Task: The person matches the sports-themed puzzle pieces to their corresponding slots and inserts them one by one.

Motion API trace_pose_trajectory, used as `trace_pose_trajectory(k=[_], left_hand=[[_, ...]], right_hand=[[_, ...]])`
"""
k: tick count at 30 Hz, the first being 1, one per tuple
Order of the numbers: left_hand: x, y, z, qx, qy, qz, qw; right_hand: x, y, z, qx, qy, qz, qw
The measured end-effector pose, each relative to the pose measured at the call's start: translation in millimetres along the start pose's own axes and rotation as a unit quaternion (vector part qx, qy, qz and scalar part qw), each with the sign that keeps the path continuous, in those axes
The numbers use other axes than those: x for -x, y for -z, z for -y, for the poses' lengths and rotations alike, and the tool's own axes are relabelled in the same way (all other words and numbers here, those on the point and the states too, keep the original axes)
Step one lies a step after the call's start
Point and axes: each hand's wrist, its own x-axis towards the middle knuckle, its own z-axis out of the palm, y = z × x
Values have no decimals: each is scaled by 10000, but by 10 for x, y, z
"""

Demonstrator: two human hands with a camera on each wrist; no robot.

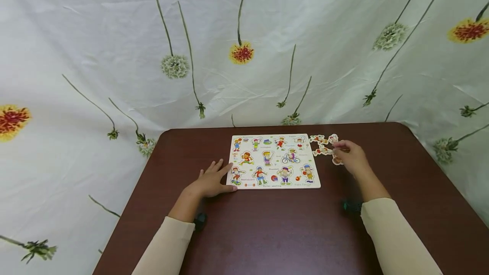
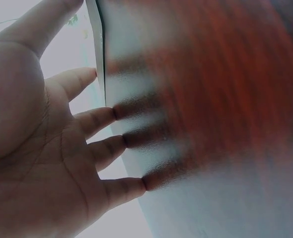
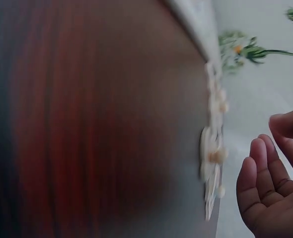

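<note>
A white puzzle board printed with small sports figures lies flat on the table. My left hand rests at its left edge, fingers spread, thumb and index finger touching the board. In the left wrist view the fingers of that hand are straight, their tips on the tabletop or board. Just right of the board lies a cluster of loose puzzle pieces. Over it hovers my right hand. The right wrist view shows this hand with loosely bent fingers, thumb apart and nothing between them, beside knobbed pieces.
The dark brown table extends around the board. Behind it hangs a white cloth with printed flowers, close to the table's back edge. Dark bands sit at the wrists.
</note>
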Motion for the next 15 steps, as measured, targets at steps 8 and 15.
trace_pose_trajectory(k=[8,15], left_hand=[[7,10,7,3,-6,22,10000],[4,7,15,33,-5,-5,10000]], right_hand=[[-64,92,-101,1570,275,569,9856],[-112,128,-83,2061,335,1100,9718]])
